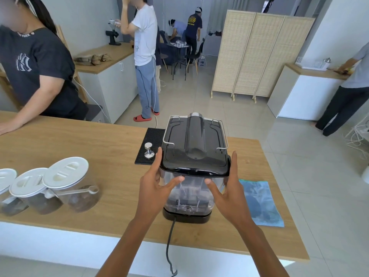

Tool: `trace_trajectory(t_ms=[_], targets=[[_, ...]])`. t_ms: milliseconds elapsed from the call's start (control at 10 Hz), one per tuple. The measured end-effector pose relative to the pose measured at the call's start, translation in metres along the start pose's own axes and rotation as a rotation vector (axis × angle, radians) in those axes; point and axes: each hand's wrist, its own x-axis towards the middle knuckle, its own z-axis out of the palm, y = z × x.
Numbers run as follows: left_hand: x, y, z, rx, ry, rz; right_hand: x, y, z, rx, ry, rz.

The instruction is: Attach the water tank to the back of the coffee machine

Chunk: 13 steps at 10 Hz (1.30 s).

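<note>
Clear water tank (189, 194) stands upright, long axis vertical, at the camera-facing back of the coffee machine (194, 136). Left hand (155, 188) and right hand (229, 188) press its sides, fingers straight, not gripping.

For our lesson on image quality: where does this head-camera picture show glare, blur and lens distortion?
Head view: reflections on the glossy black top of the coffee machine; the clear water tank shows pale highlights; the person at left has a blurred face; the wide lens tilts the folding screen.

Wooden counter (79, 140), coffee machine (194, 140), jars (65, 172), mat (153, 134), cloth (261, 202)
</note>
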Motion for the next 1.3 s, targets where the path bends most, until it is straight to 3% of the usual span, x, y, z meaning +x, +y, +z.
trace_trajectory(t_ms=[300,1000,1100,1200,1300], targets=[[0.000,-0.014,-0.002,-0.006,-0.031,-0.073,0.000,0.005,0.006,0.028,0.008,-0.002],[-0.008,-0.029,-0.001,0.048,-0.100,-0.010,-0.006,0.014,0.012,-0.019,0.042,0.040],[-0.010,-0.035,-0.004,0.116,-0.164,-0.055,-0.008,0.017,0.014,-0.050,0.028,0.071],[-0.023,-0.059,-0.009,0.181,-0.453,-0.131,-0.015,0.041,0.013,-0.108,-0.004,0.100],[-0.045,-0.092,-0.021,0.389,-0.600,-0.217,-0.032,0.074,0.015,-0.213,-0.029,0.083]])
